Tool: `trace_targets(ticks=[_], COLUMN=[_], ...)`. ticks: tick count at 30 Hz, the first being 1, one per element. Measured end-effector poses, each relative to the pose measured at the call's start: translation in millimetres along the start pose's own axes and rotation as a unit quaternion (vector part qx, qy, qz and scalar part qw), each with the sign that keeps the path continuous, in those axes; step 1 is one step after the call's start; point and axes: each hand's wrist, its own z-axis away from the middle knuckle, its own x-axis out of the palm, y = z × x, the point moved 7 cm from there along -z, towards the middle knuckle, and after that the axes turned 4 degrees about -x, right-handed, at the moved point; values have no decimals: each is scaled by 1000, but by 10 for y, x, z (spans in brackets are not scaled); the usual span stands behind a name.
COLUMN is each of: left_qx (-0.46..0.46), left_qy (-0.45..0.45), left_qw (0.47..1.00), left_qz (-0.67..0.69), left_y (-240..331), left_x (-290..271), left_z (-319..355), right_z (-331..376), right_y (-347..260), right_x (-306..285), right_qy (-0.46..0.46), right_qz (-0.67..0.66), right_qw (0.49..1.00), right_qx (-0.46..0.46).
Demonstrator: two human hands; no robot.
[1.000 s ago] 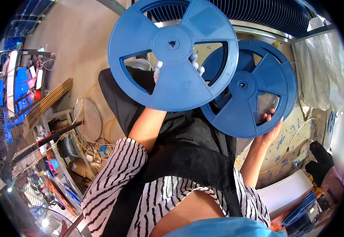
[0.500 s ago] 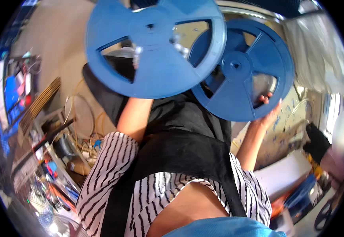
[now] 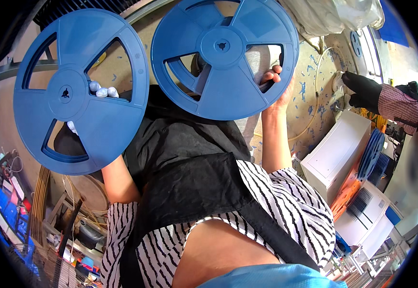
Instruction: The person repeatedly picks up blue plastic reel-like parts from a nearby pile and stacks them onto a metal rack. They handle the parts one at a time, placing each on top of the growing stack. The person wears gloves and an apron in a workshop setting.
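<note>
Left hand (image 3: pixel 102 92) clasps left reel (image 3: pixel 77 100) at ten o'clock, right hand (image 3: pixel 284 98) pinches right reel (image 3: pixel 233 44) at twelve, overlap gone

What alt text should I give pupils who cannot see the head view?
The left hand holds a large blue reel; the right hand holds a second blue reel beside it. A black apron and striped top show below.

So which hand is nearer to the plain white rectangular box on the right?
Right. The right hand, holding the right blue reel, is up and left of the plain white rectangular box. The left hand, holding the left blue reel, is much farther left.
</note>
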Motion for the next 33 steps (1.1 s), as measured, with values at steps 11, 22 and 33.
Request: trace_targets(ticks=[11,22,33], left_qx=[-5,-7,-19], left_qy=[34,60,126], left_qw=[999,998,991], left_qz=[6,-1,-31], left_y=[-88,-167,-192], left_x=[155,118,-12], left_z=[-16,4,93], right_z=[-20,98,108], right_y=[-33,77,90], right_x=[-159,-167,-160], right_qy=[8,-53,-86], right_qz=[-58,-128,-144], right_qw=[998,990,984], right_qx=[-26,36,54])
